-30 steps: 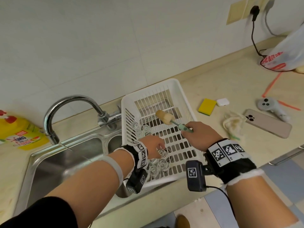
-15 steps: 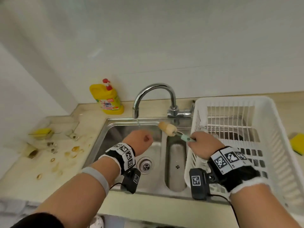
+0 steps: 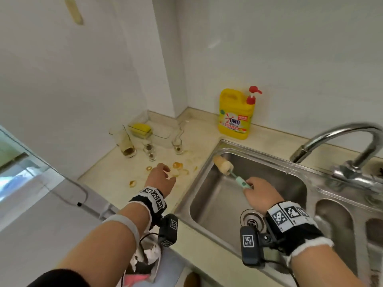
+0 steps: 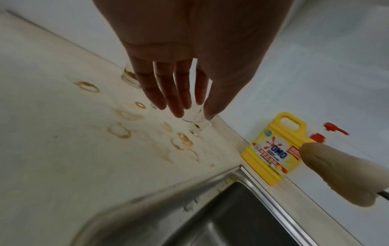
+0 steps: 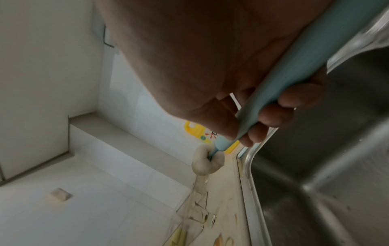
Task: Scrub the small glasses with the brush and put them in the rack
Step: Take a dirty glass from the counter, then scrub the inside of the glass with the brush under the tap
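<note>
Reached the left hand (image 3: 160,177) out at centre left of the head view, over the ring-stained counter (image 3: 107,179); kept its fingers (image 4: 168,93) straight and slightly spread, grasping nothing, apparently to be ready for the next pick; aimed them in the left wrist view toward the small glasses (image 3: 177,145) standing dirty in the upper middle, near a tall glass (image 3: 124,145) and a clear tray with a yellow sponge (image 3: 143,130); not yet touching any of them.

Clenched the right hand (image 3: 260,192) round the teal handle of the brush (image 3: 223,167); held it over the sink (image 3: 207,195) at centre right, foam head raised toward the basin's upper left corner, probably so that drips fell in the basin and the head stood close for the coming scrub.

Left the yellow detergent bottle (image 3: 235,119) against the wall above the sink and the faucet (image 3: 339,139) at the right edge.

Compared with half a second earlier: lost the white rack from the frame; swung the view left toward the corner; moved the left hand from above the basin out to the counter; kept the same grip on the brush; a second earlier, had the left hand among glasses in the rack.
</note>
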`<state>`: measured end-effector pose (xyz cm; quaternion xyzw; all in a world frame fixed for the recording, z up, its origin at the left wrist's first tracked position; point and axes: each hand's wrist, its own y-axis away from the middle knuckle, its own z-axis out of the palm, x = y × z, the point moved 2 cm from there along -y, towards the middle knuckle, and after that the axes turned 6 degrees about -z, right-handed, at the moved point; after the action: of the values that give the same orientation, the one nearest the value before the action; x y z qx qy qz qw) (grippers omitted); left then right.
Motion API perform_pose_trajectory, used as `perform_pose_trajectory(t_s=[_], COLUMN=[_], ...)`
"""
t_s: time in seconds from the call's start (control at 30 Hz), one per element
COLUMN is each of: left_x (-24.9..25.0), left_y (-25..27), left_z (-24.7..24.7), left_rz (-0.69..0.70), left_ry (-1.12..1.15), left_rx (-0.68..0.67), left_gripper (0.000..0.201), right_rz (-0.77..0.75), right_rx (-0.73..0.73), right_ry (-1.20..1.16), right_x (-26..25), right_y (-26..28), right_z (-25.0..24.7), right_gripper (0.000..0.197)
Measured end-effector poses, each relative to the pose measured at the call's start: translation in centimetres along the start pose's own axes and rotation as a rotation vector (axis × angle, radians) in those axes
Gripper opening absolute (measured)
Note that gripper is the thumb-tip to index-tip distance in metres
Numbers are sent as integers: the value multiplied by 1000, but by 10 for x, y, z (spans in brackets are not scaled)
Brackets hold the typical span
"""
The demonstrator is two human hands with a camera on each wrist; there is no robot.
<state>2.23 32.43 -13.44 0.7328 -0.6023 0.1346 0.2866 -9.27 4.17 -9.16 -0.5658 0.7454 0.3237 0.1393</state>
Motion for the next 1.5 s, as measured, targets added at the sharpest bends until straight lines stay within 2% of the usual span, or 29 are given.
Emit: perform_pose_trajectory(t_s=[0.17,0.27,0.37,0.47,0.6,0.8,0.93,1.17,1.3,1.4,1.5], left_x=[-2,10,19,20,21,21,39,97,131,151,158], left_y=[-75,-114,-144,-165,-181,-191,-163,-80,-33,6,39], left_z=[-9,4,21,36,46,50,47,81,111,137,158], left_rz=[19,34,18,-29,-86,-45,75,322,260,76,-40], left_ry=[90,95,136,246,336,345,344,357,452,685,868], left_rx=[-62,-127,-154,-145,-110,-31,15,-187,-371,-674,-815], left_gripper=[57,74,80,78,62,32,27,25,24,29,32], right_rz=[34,54,71,95,114,110,100,87,87,76,86], right_rx=[29,63,111,150,161,160,162,156,135,137,151], right_ry=[-14,-67,-85,-115,-153,-192,-202,-200,-106,-50,-33], right_x=[-42,-50,-48,-44,-43,-38,-22,23,70,104,132], right_y=[-39,-50,-58,-66,-78,-85,-78,-39,-4,21,42], right_z=[26,31,34,36,41,43,34,-9,-46,-70,-87], right_gripper=[13,11,9,9,8,10,10,13,10,8,8])
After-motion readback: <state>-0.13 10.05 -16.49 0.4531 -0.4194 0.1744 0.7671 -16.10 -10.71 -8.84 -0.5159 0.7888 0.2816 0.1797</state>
